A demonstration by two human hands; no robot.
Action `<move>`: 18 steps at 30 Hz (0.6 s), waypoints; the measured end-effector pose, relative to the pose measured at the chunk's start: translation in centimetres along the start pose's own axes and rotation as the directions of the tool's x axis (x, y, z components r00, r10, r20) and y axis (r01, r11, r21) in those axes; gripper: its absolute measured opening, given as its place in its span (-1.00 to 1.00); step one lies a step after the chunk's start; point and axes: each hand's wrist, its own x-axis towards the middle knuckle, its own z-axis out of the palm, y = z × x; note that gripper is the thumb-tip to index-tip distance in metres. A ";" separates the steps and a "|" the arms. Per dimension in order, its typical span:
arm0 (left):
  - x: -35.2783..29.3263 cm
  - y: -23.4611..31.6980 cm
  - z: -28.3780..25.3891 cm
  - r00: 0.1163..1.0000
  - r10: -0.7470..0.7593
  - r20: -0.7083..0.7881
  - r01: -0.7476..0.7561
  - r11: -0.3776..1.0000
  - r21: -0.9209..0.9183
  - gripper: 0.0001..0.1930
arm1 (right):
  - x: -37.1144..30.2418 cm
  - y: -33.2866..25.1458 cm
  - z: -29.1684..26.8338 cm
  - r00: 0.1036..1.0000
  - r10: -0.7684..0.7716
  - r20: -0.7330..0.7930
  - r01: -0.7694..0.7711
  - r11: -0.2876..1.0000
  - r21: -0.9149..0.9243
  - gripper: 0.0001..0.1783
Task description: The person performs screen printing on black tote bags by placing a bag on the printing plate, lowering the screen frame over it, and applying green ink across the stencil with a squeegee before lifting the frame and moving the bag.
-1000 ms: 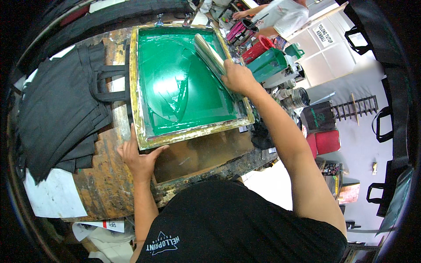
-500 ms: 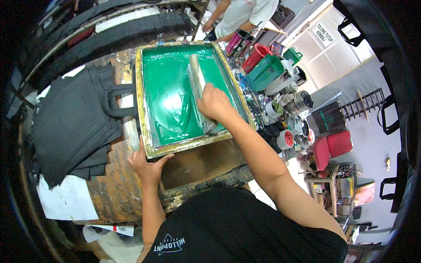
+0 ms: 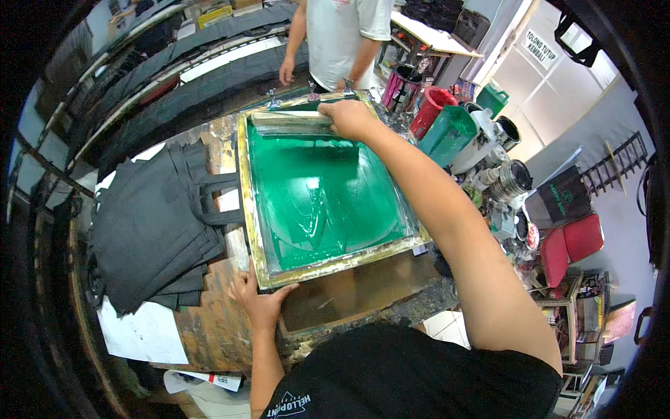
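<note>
A screen-printing frame (image 3: 345, 262) with a worn yellowish rim lies on the worktable, its green mesh (image 3: 370, 202) wet and glossy. At the far end of the mesh, my right hand (image 3: 350, 120) grips the right end of a squeegee (image 3: 289, 123), which lies crosswise near the far rim. My left hand (image 3: 259, 302) holds the frame's near left corner, thumb along the near edge and fingers by the left side. Left of the frame is a fanned pile of dark grey cloth bags (image 3: 150, 223); one handle reaches toward the frame.
Clamps (image 3: 312, 92) stand at the frame's far edge. Beyond it is a person (image 3: 342, 42) in a white shirt. Tubs, a green jug (image 3: 450, 134) and a red container (image 3: 433, 112) crowd the right side. White paper (image 3: 143, 332) lies near left; a red chair (image 3: 572, 248) stands farther right.
The squeegee in my right hand has moved to the far end of the mesh and turned from lengthwise to crosswise. My left hand keeps its hold on the corner. The view has shifted.
</note>
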 end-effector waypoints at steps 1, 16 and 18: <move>-0.2 0.0 -0.3 1.000 -0.010 0.011 0.010 1.000 0.019 0.21 | 1.0 0.0 0.6 0.999 -0.024 -0.039 0.025 0.999 0.021 -0.57; 6.7 2.5 -2.3 0.975 0.220 -0.001 -0.220 0.974 -0.055 0.16 | 5.6 4.4 4.0 0.996 -0.092 0.000 0.092 0.995 -0.022 -0.59; 14.0 4.4 -0.3 0.916 0.392 -0.082 -0.397 0.916 -0.054 0.06 | 5.7 5.5 4.7 0.997 -0.069 0.033 0.069 0.998 0.004 -0.56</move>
